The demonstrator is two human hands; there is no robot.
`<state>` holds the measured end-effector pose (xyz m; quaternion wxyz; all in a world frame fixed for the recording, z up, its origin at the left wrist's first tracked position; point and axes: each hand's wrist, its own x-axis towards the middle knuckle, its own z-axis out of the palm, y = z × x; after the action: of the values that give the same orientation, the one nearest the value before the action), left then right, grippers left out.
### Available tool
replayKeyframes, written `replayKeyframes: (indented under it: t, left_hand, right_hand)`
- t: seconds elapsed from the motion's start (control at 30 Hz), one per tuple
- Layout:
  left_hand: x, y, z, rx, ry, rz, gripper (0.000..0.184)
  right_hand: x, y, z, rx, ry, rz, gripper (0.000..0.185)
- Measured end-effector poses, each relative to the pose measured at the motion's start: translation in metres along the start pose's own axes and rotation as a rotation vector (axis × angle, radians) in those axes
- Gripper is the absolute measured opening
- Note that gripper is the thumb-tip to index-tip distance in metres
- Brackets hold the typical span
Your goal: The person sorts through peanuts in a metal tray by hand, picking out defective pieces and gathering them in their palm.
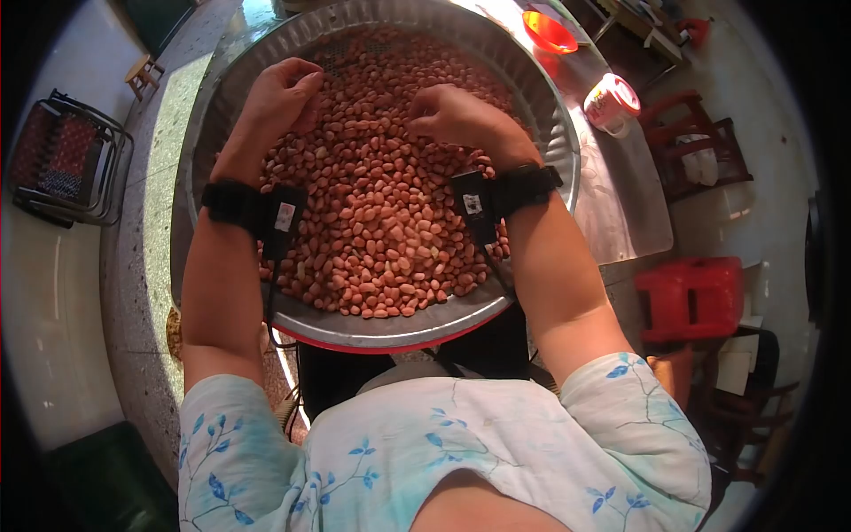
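Observation:
A large round metal tray (pixel 377 332) holds a thick layer of reddish-brown peanuts (pixel 381 213). Over the upper left part of the peanuts is my left hand (pixel 285 96), its fingers curled with thumb and fingertips close together. My right hand (pixel 456 115) is over the upper right part, fingers bent inward and pressed together, low against the peanuts. Whatever either hand pinches is too small or too hidden to make out. Both wrists wear black straps with small black devices and cables.
The tray rests partly on a table (pixel 634 213). At the right stand an orange-red bowl (pixel 550 33) and a white and red tub (pixel 612 105). Beyond are wooden chairs (pixel 696 146) and a red stool (pixel 691 297). A folded chair (pixel 66 160) and small stool (pixel 143 75) are at left.

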<state>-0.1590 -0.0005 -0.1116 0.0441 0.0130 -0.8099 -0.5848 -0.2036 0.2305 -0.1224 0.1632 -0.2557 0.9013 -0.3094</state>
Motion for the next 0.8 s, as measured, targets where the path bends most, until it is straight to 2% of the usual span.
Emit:
replayKeyframes:
  t: [0.03,0.07,0.13,0.17,0.23,0.3,0.33,0.4,0.43,0.5,0.53,0.6,0.67,0.7,0.73,0.8]
  left_hand:
    - [0.000,-0.002,-0.001,0.002,0.002,-0.001,0.020]
    - [0.002,-0.005,-0.001,0.009,-0.027,0.006,0.019]
    - [0.002,-0.006,-0.003,0.020,-0.055,0.013,0.019]
    - [0.002,-0.005,-0.006,0.079,-0.091,-0.050,0.017]
    - [-0.001,-0.003,-0.011,0.147,-0.121,-0.118,0.016]
    - [-0.006,0.005,-0.017,0.272,-0.296,-0.188,0.012]
    - [-0.010,0.012,-0.018,0.278,-0.293,-0.191,0.012]
    - [-0.018,0.024,-0.013,0.525,-0.441,-0.232,0.013]
    - [-0.018,0.024,-0.006,0.526,-0.441,-0.233,0.013]
    - [-0.018,0.020,0.005,0.884,-0.484,-0.193,0.017]
    - [-0.019,0.015,0.006,0.951,-0.420,0.013,0.022]
    - [-0.015,0.009,0.001,0.872,-0.397,0.004,0.021]
    - [-0.008,0.003,-0.002,0.795,-0.383,-0.002,0.021]
    - [-0.006,0.002,-0.002,0.752,-0.250,-0.030,0.019]
    - [-0.004,0.000,-0.003,0.706,-0.115,-0.060,0.017]
    - [-0.002,-0.001,-0.005,0.593,-0.146,-0.042,0.018]
  right_hand:
    - [0.000,-0.004,0.005,-0.097,-0.064,0.033,0.023]
    - [0.003,-0.006,0.009,-0.237,-0.059,0.073,0.022]
    - [0.005,-0.009,0.016,-0.303,-0.029,0.074,0.022]
    - [0.006,-0.011,0.018,-0.369,0.003,0.073,0.021]
    - [0.002,-0.022,0.022,-0.374,0.001,0.098,0.022]
    - [0.003,-0.024,0.026,-0.375,-0.001,0.122,0.022]
    - [0.006,-0.018,0.027,-0.361,-0.041,0.107,0.023]
    - [0.009,-0.016,0.030,-0.347,-0.083,0.092,0.024]
    - [0.008,-0.016,0.031,-0.363,-0.044,0.063,0.023]
    - [0.007,-0.015,0.032,-0.379,-0.006,0.035,0.023]
    - [0.007,-0.013,0.032,-0.291,0.033,-0.020,0.023]
    - [0.006,-0.010,0.026,-0.203,0.078,-0.074,0.024]
    - [0.005,-0.008,0.014,-0.023,0.055,0.039,0.020]
    - [0.005,-0.005,0.012,-0.022,0.057,0.044,0.020]
    - [0.007,-0.002,0.010,0.175,0.056,0.043,0.018]
    - [0.001,-0.005,0.005,0.679,-0.031,0.056,0.011]
